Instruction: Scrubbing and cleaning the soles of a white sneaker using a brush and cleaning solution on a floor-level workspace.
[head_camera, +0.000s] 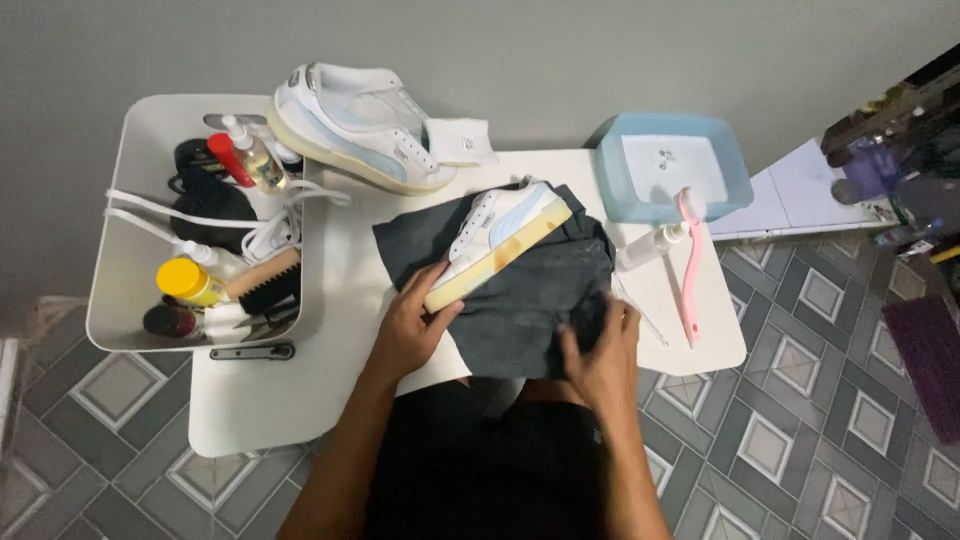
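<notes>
White sneaker (500, 242), yellowed sole, lies on dark cloth (530, 300).

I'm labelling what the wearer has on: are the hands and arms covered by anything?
Both hands, the left hand and the right hand, are bare, with no gloves, rings or watch visible. The forearms show no sleeves. Dark clothing covers the lap below them.

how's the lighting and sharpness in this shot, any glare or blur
Head view: soft, even light, no strong glare; the white shoe and dark cloth are fairly sharp; the right hand is slightly blurred; the frame's right edge falls dark; wide-angle bending at the edges.
</notes>
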